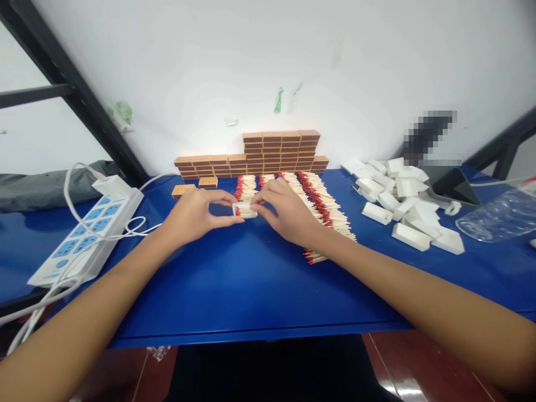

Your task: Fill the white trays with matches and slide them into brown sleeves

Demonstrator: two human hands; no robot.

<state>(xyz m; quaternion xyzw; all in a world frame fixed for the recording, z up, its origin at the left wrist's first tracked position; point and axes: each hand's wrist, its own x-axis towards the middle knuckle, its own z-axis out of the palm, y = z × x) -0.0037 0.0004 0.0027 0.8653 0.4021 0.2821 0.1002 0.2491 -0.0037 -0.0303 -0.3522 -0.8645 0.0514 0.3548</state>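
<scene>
A small white matchbox tray [246,213] with red-headed matches in it is held just above the blue table. My left hand [195,215] grips its left end between thumb and fingers. At the tray's right end, my right hand [287,209] has its fingertips closed on the edge; whether they also pinch matches cannot be told. Behind and to the right of my hands lie rows of loose matches [330,204] with red heads, partly covered by my right hand and forearm. Two orange matchboxes [208,182] lie beyond my left hand.
Stacked matchboxes [280,153] form a low wall against the white wall. A pile of white trays [410,234] lies at the right, near a dark tablet [454,187] and a clear plastic bottle [498,220]. A white power strip [90,234] with cables stands at the left.
</scene>
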